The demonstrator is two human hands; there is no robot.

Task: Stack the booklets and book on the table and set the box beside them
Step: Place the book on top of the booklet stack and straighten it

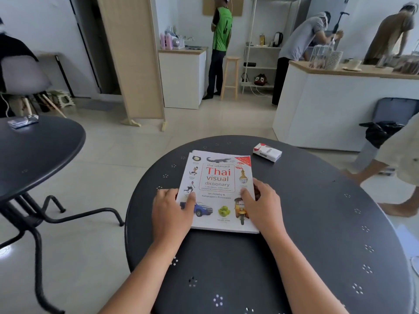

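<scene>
A white book [217, 177] titled "Thai visual dictionary" lies face up on the dark round table [317, 223]. Thin white edges of booklets [193, 152] peek out under its far left corner. My left hand [173, 211] grips the book's left edge, thumb on the cover. On the opposite edge my right hand [260, 207] holds it the same way. A small red and white box [267, 152] rests on the table beyond the book's far right corner, apart from it.
Another dark round table [34, 150] with a small packet [22, 121] stands to the left. A person's bare legs [385, 177] step past on the right. White counters, a folding screen [133, 64] and other people fill the back.
</scene>
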